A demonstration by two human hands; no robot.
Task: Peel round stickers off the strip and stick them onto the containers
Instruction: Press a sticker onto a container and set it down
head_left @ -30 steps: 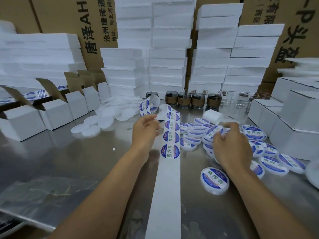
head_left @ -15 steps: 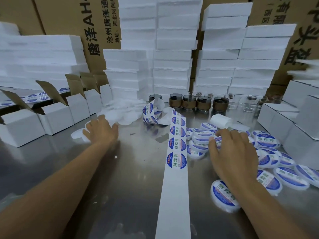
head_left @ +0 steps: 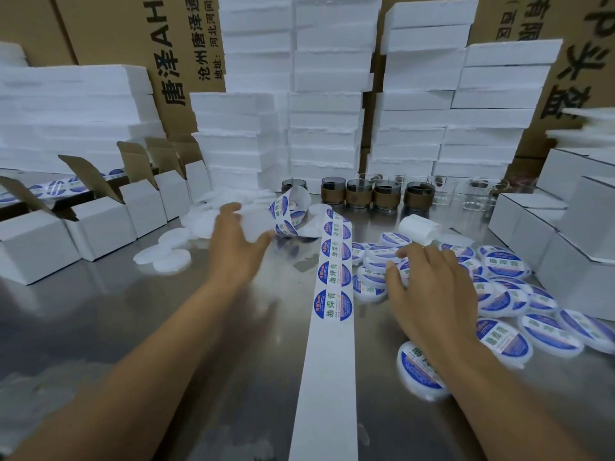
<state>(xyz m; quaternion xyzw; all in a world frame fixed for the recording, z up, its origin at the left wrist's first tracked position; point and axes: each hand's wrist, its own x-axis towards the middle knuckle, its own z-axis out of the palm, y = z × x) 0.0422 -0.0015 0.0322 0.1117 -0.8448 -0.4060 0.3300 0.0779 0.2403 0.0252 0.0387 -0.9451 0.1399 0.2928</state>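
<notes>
A white backing strip (head_left: 327,377) runs up the steel table to a loose coil (head_left: 289,214). Round blue-and-white stickers (head_left: 332,304) sit on its far half. My left hand (head_left: 233,251) hovers left of the coil, blurred, fingers and thumb spread around a plain white round container (head_left: 254,216). More plain white containers (head_left: 163,257) lie further left. My right hand (head_left: 429,291) rests palm down, its fingers touching a pile of stickered containers (head_left: 506,264). One stickered container (head_left: 416,367) shows beside my right wrist.
Open white cartons (head_left: 100,224) line the left side. Closed white boxes (head_left: 582,247) stand on the right. Foam stacks (head_left: 326,111) and brown cardboard fill the back, with dark glass jars (head_left: 359,194) before them. A white paper roll (head_left: 416,229) lies behind the pile.
My left hand let go of the strip, reached to the plain containers at the left, and has swung back right toward the coil. My right hand stayed on the stickered pile.
</notes>
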